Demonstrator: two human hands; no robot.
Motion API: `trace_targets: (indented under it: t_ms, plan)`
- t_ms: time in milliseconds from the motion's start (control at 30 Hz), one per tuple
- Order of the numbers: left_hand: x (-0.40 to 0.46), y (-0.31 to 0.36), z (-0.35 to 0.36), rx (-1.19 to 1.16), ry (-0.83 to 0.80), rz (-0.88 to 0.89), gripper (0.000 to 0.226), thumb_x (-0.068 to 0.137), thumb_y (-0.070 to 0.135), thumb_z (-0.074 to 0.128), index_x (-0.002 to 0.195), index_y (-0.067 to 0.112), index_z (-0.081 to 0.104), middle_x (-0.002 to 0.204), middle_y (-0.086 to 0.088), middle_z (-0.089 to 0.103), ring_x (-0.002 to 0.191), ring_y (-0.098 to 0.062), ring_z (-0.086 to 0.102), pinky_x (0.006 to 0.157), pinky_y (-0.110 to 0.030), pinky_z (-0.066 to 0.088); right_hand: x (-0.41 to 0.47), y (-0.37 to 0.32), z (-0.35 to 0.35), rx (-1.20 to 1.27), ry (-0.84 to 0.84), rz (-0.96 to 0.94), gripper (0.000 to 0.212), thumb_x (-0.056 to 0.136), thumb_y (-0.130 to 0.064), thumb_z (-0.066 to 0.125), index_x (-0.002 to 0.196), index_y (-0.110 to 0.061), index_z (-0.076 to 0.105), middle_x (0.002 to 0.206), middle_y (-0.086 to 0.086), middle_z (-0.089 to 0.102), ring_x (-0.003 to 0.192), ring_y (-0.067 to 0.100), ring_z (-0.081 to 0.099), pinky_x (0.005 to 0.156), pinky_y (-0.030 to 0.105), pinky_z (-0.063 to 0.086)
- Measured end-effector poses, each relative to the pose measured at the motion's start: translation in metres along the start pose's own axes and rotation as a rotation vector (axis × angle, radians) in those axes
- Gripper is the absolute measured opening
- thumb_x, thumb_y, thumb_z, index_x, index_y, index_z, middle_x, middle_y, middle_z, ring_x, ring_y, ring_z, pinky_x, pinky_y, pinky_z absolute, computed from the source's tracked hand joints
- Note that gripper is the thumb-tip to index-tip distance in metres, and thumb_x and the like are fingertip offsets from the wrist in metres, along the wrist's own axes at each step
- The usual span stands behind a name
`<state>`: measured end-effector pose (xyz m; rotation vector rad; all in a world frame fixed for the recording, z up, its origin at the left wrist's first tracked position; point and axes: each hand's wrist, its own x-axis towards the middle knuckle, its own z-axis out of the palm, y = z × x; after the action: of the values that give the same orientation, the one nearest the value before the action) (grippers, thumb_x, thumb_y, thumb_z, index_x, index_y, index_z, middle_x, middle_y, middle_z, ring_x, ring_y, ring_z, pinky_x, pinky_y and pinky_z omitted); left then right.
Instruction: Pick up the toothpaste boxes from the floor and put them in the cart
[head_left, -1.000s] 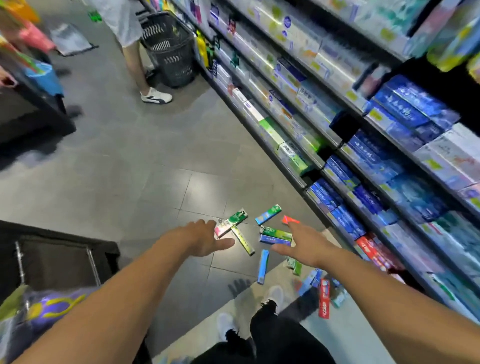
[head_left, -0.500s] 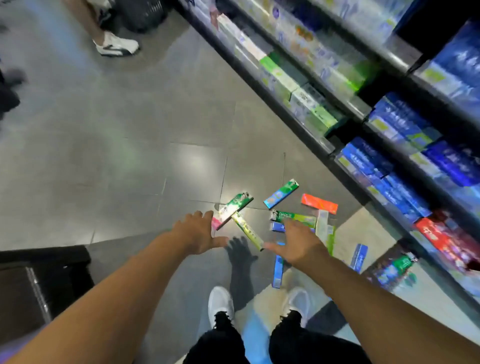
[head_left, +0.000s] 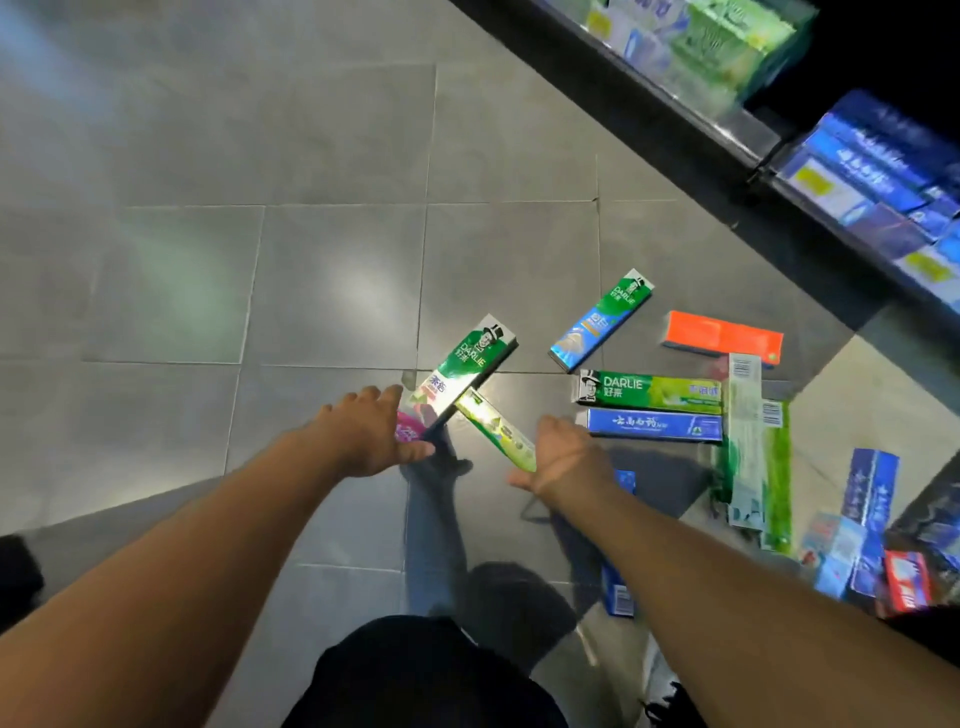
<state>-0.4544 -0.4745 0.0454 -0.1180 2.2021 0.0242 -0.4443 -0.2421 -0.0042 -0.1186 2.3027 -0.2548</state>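
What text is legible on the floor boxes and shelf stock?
"DARLIE": green-and-white toothpaste box by the left hand.
"DARLIE": green-and-blue toothpaste box.
"DARLIE": green-and-lime toothpaste box.
White script on the dark blue toothpaste box: too small.
Orange toothpaste box and shelf stock: blurred.

The grey tiled floor (head_left: 322, 156) is carrying a scatter of toothpaste boxes. A green-and-white Darlie box (head_left: 467, 366) is lying slanted, its lower end resting over a yellow-green box (head_left: 496, 431). A blue-and-green Darlie box (head_left: 602, 319) is lying apart, up and to the right. An orange box (head_left: 722, 338) is lying near the shelf base. A green Darlie box (head_left: 652, 392) and a blue box (head_left: 654, 425) are lying side by side, parallel. A pale box (head_left: 745, 441) is lying on a green box (head_left: 776, 478). More blue boxes (head_left: 862, 519) and a red box (head_left: 906, 579) are lying blurred at the right edge.
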Motion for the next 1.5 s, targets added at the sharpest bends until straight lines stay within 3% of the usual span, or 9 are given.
trace_targets:
  t_ms: [233, 467, 600, 733, 933, 1100, 1233, 1333, 1500]
  plan:
    - [0.045, -0.024, -0.006, -0.076, 0.065, 0.033, 0.102, 0.081, 0.075, 0.052, 0.157, 0.02, 0.012, 0.161, -0.012, 0.022, 0.144, -0.036, 0.029, 0.113, -0.051, 0.031, 0.071, -0.015, 0.048, -0.068, -0.014, 0.034, 0.085, 0.072, -0.064, 0.073, 0.132, -0.014, 0.04, 0.132, 0.009, 0.045, 0.124, 0.027, 0.047, 0.099, 0.037, 0.042]
    - [0.064, -0.032, 0.008, -0.086, 0.042, 0.064, 0.093, 0.084, 0.07, 0.055, 0.153, 0.019, 0.022, 0.158, -0.013, 0.028, 0.142, -0.035, 0.032, 0.111, -0.049, 0.033, 0.089, -0.007, 0.047, -0.035, -0.025, 0.03, 0.062, 0.082, -0.05, 0.072, 0.126, -0.014, 0.046, 0.127, 0.01, 0.056, 0.117, 0.029, 0.057, 0.09, 0.035, 0.047]
    - [0.084, -0.021, 0.009, -0.101, 0.038, 0.11, 0.095, 0.082, 0.069, 0.059, 0.151, 0.014, 0.025, 0.152, -0.016, 0.036, 0.136, -0.035, 0.039, 0.11, -0.049, 0.038, 0.086, 0.017, 0.025, 0.177, -0.119, 0.123, 0.067, 0.069, -0.054, 0.083, 0.116, -0.013, 0.06, 0.114, 0.009, 0.065, 0.103, 0.026, 0.062, 0.088, 0.033, 0.051]
    - [0.111, 0.008, 0.016, -0.177, 0.187, 0.131, 0.097, 0.072, 0.068, 0.071, 0.143, 0.014, 0.034, 0.138, -0.012, 0.048, 0.123, -0.032, 0.049, 0.101, -0.049, 0.046, 0.081, 0.048, -0.022, 0.267, -0.071, 0.175, 0.058, 0.064, -0.054, 0.085, 0.106, -0.017, 0.069, 0.099, 0.002, 0.066, 0.085, 0.019, 0.059, 0.073, 0.024, 0.045]
    - [0.143, 0.042, 0.039, -0.117, 0.261, 0.063, 0.09, 0.061, 0.064, 0.081, 0.124, 0.015, 0.038, 0.12, -0.007, 0.054, 0.107, -0.03, 0.058, 0.088, -0.044, 0.051, 0.074, 0.086, -0.048, 0.414, -0.009, 0.251, 0.055, 0.057, -0.053, 0.089, 0.096, -0.019, 0.072, 0.094, 0.004, 0.074, 0.087, 0.022, 0.07, 0.083, 0.041, 0.059]
    - [0.158, 0.043, 0.045, -0.101, 0.291, 0.011, 0.066, 0.076, 0.045, 0.077, 0.119, 0.014, 0.037, 0.116, -0.008, 0.056, 0.099, -0.031, 0.062, 0.079, -0.04, 0.05, 0.077, 0.095, -0.035, 0.475, -0.013, 0.236, 0.055, 0.056, -0.053, 0.09, 0.095, -0.018, 0.072, 0.092, 0.005, 0.074, 0.088, 0.024, 0.071, 0.081, 0.045, 0.06]
    - [0.152, 0.035, 0.022, -0.577, 0.099, 0.048, 0.067, 0.074, 0.039, 0.083, 0.118, 0.011, 0.04, 0.108, -0.006, 0.06, 0.094, -0.025, 0.064, 0.08, -0.039, 0.058, 0.078, 0.091, -0.045, 0.506, -0.027, 0.202, 0.053, 0.058, -0.05, 0.09, 0.095, -0.016, 0.072, 0.094, 0.006, 0.075, 0.088, 0.024, 0.071, 0.084, 0.045, 0.059]
    - [0.124, 0.026, -0.007, -0.956, 0.047, 0.126, 0.061, 0.077, 0.031, 0.082, 0.122, 0.011, 0.045, 0.108, -0.008, 0.068, 0.09, -0.025, 0.072, 0.074, -0.04, 0.062, 0.073, 0.079, -0.064, 0.594, 0.006, 0.17, 0.051, 0.056, -0.047, 0.092, 0.093, -0.016, 0.074, 0.09, 0.004, 0.075, 0.085, 0.024, 0.072, 0.084, 0.046, 0.059]
    - [0.032, 0.027, -0.064, -1.174, 0.01, 0.122, 0.047, 0.084, 0.021, 0.077, 0.123, 0.012, 0.052, 0.107, -0.007, 0.072, 0.091, -0.022, 0.073, 0.078, -0.043, 0.062, 0.01, 0.054, -0.11, 0.785, 0.045, 0.163, 0.04, 0.061, -0.037, 0.093, 0.088, -0.017, 0.072, 0.089, 0.002, 0.076, 0.082, 0.02, 0.072, 0.08, 0.04, 0.059]
